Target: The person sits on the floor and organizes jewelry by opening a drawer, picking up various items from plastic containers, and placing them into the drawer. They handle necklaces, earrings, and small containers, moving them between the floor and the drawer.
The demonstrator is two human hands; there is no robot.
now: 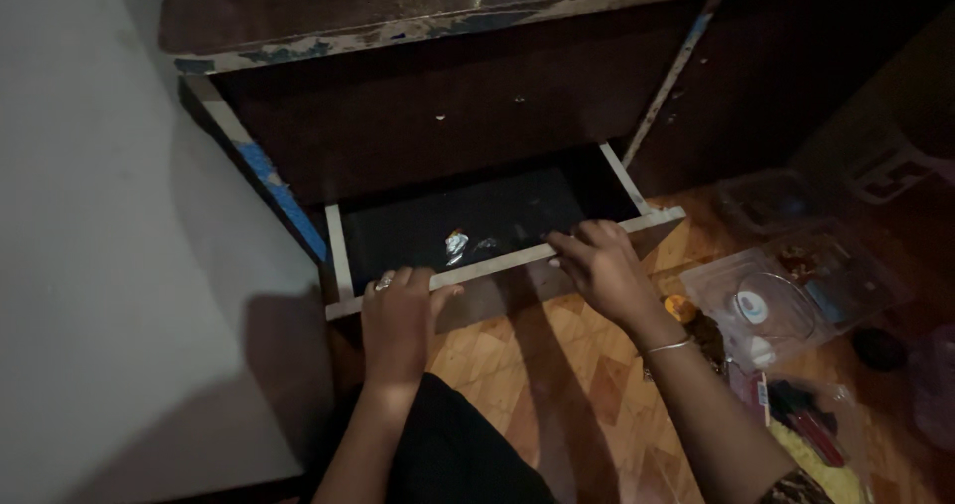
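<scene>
Left hand [396, 315] grips drawer [497, 262] front edge at left; right hand [597, 263] grips same edge at right. Drawer pulled open under dark desk [398, 6]; clear plastic tray [786, 295] on floor, right.

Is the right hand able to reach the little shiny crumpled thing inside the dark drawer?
Probably yes: the right hand rests on the open drawer's front edge, and the shiny crumpled scrap lies uncovered just behind.

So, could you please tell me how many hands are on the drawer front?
2: the left hand grips the drawer front near its left end, the right hand near its right end.
</scene>
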